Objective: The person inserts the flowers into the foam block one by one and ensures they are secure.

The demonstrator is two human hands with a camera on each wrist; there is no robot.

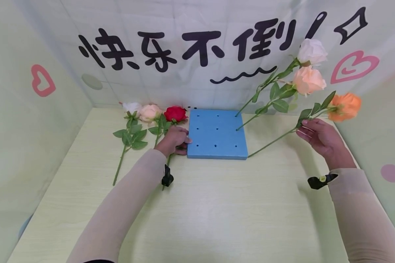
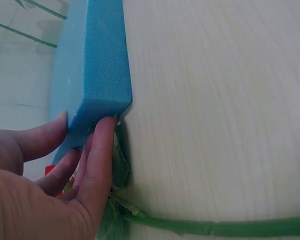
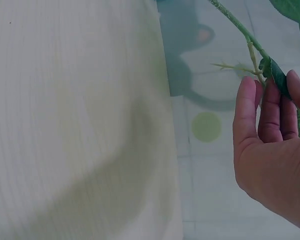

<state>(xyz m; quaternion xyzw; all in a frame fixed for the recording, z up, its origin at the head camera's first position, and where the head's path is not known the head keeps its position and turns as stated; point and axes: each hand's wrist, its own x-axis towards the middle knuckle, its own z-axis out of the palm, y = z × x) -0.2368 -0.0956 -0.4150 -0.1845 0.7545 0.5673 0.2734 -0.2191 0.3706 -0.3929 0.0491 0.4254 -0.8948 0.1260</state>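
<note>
My left hand grips the left edge of a blue foam block with rows of small holes. In the left wrist view its thumb lies on the block's face, with the fingers against the side. My right hand pinches an orange rose by a leaf and the stem. That stem slants down to the block's front right corner; whether it touches is unclear. A white rose and a peach rose lean right, their stems standing in holes along the block's right side.
Left of the block lie another white rose, a pale pink rose and a red rose; my left hand and arm partly cover their stems. A printed backdrop rises behind the wooden table, with side walls left and right.
</note>
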